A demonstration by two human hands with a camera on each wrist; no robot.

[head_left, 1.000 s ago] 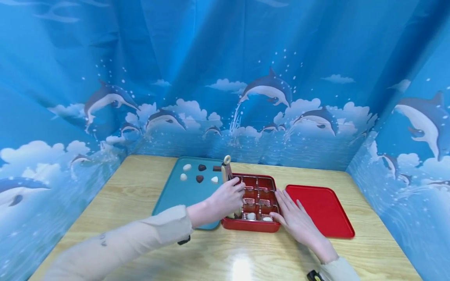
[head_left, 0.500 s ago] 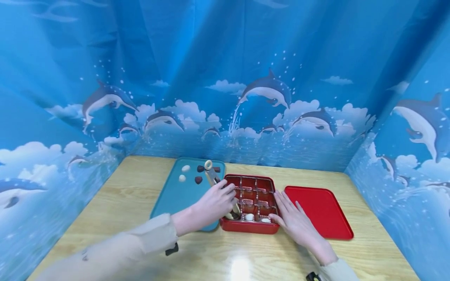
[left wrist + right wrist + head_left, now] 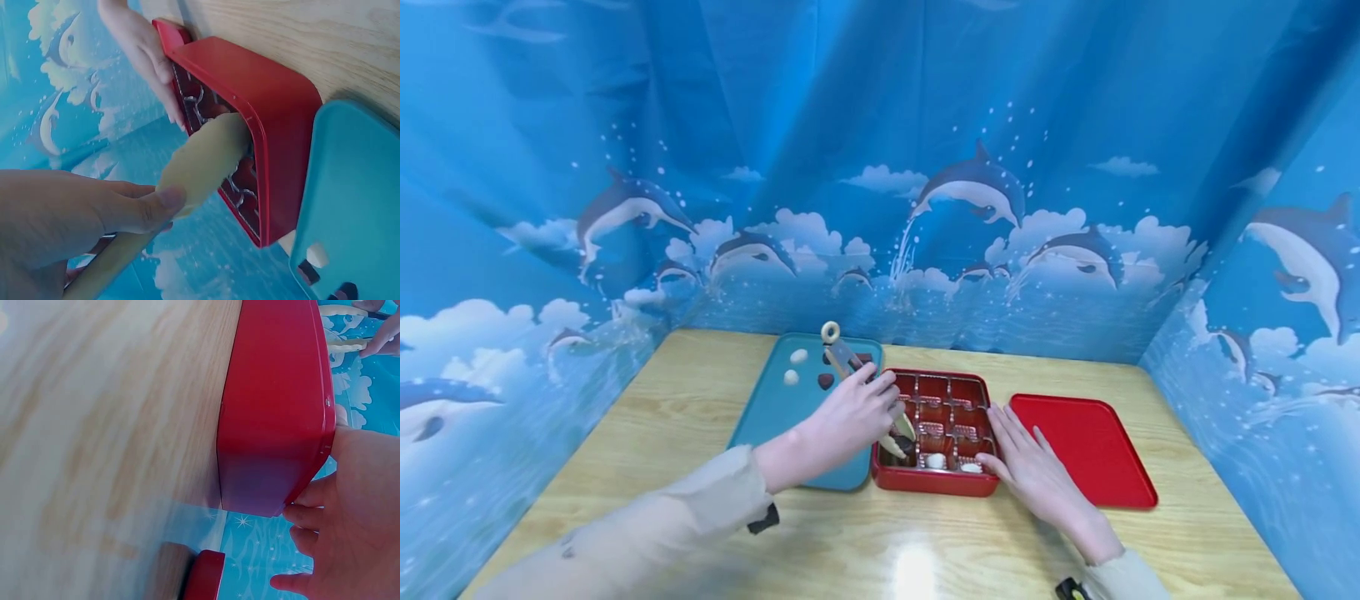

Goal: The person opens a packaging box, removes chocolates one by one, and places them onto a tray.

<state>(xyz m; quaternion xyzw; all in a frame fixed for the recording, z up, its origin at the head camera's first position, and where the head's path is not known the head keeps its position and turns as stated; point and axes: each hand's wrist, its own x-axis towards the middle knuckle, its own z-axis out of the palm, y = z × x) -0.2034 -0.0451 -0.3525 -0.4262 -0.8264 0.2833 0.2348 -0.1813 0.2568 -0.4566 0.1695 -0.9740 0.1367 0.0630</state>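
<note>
My left hand (image 3: 848,410) grips a pair of tongs (image 3: 843,353) with cream-coloured tips. The ring end tilts up to the left, while the tips reach into the front left compartment of a red box (image 3: 936,482). A dark chocolate piece (image 3: 906,445) shows at the tips, which stand apart; whether they touch it I cannot tell. In the left wrist view one broad tip (image 3: 203,159) hides most of that compartment. With fingers stretched out, my right hand (image 3: 1033,473) rests against the box's right side. White pieces (image 3: 936,461) lie in the other two front compartments.
A teal tray (image 3: 775,425) lies left of the box, bearing several white and dark pieces, among them a dark heart (image 3: 826,381). To the box's right is a flat red lid (image 3: 1086,450). A dolphin-print curtain (image 3: 880,208) stands behind the table.
The left hand has moved left, and the tongs have tipped over to the left from near upright. Their tips and the dark piece have come into view. The right hand stays in place.
</note>
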